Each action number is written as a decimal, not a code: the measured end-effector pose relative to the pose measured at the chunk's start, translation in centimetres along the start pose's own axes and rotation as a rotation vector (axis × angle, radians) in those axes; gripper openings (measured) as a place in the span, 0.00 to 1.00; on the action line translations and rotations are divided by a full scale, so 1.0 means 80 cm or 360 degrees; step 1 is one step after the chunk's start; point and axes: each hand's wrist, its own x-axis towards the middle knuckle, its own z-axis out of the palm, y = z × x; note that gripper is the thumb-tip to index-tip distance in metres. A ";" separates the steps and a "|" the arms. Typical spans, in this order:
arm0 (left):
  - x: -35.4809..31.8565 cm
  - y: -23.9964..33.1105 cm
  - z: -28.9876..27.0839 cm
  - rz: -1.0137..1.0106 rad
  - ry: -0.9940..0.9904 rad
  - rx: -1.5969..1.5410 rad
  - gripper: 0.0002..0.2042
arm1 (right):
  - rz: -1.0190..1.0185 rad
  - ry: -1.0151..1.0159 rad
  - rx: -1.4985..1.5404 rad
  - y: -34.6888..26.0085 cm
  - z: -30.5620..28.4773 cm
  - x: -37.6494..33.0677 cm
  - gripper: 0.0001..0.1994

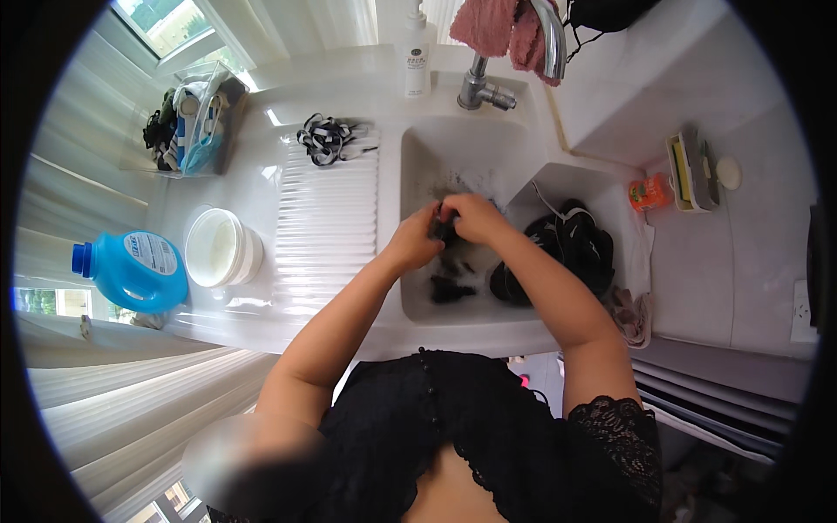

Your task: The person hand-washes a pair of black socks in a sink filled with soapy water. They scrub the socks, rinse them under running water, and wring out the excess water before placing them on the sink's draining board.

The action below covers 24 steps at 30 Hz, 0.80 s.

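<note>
Over the white sink basin (462,152), my left hand (416,237) and my right hand (473,218) are close together. Both have curled fingers closed on a dark, wet piece (445,231); its kind is mostly hidden by my fingers. Cloudy water with dark specks lies in the basin below. Another black piece (451,289) sits in the water nearer to me. Black shoes (571,248), with a pale lace or cord across them, rest at the basin's right side, partly behind my right forearm.
Black-and-white laces (327,139) lie on the ribbed washboard (327,231). Left of it stand a white tub (248,253), a blue detergent jug (144,275) and a clear bin (228,118). A pump bottle (418,65) and the tap (485,93), hung with a pink cloth (484,26), are behind.
</note>
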 end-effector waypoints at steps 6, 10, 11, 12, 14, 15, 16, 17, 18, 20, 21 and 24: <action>0.021 0.026 0.001 0.0088 0.0254 -0.0607 0.21 | -0.0256 0.0030 0.0973 -0.058 -0.068 -0.009 0.08; 0.015 0.039 -0.011 0.0037 0.0500 -0.0857 0.12 | 0.0134 0.0489 0.0933 0.032 -0.038 0.011 0.12; 0.015 0.040 -0.012 -0.0014 0.0548 -0.0947 0.12 | 0.0281 0.0688 0.0665 0.069 -0.007 0.022 0.14; 0.014 0.037 -0.013 -0.0046 0.0550 -0.1042 0.13 | 0.0250 0.0268 0.0282 0.083 0.030 0.019 0.18; 0.010 0.044 -0.012 -0.0099 0.0534 -0.1164 0.13 | -0.0111 -0.0539 -0.0453 0.114 0.112 -0.007 0.25; 0.005 0.042 -0.015 -0.0133 0.0559 -0.1224 0.13 | -0.0020 -0.0827 -0.0583 0.085 0.125 -0.032 0.30; 0.004 0.044 -0.015 -0.0138 0.0545 -0.1252 0.13 | 0.0091 -0.0825 -0.0766 0.062 0.129 -0.050 0.32; 0.001 0.044 -0.015 -0.0144 0.0534 -0.1276 0.13 | 0.0198 -0.0820 -0.0946 0.049 0.131 -0.057 0.34; 0.000 0.045 -0.015 -0.0148 0.0519 -0.1297 0.13 | 0.0197 -0.0771 -0.0888 0.054 0.129 -0.053 0.31; 0.000 0.047 -0.016 -0.0142 0.0514 -0.1321 0.13 | 0.0200 -0.0664 -0.0767 0.080 0.114 -0.032 0.26; 0.000 0.047 -0.016 -0.0141 0.0514 -0.1337 0.13 | 0.0167 -0.0414 -0.0519 0.092 0.098 -0.021 0.22; 0.000 0.052 -0.021 -0.0111 0.0584 -0.1407 0.14 | 0.0271 0.0045 0.0090 0.092 0.032 0.007 0.12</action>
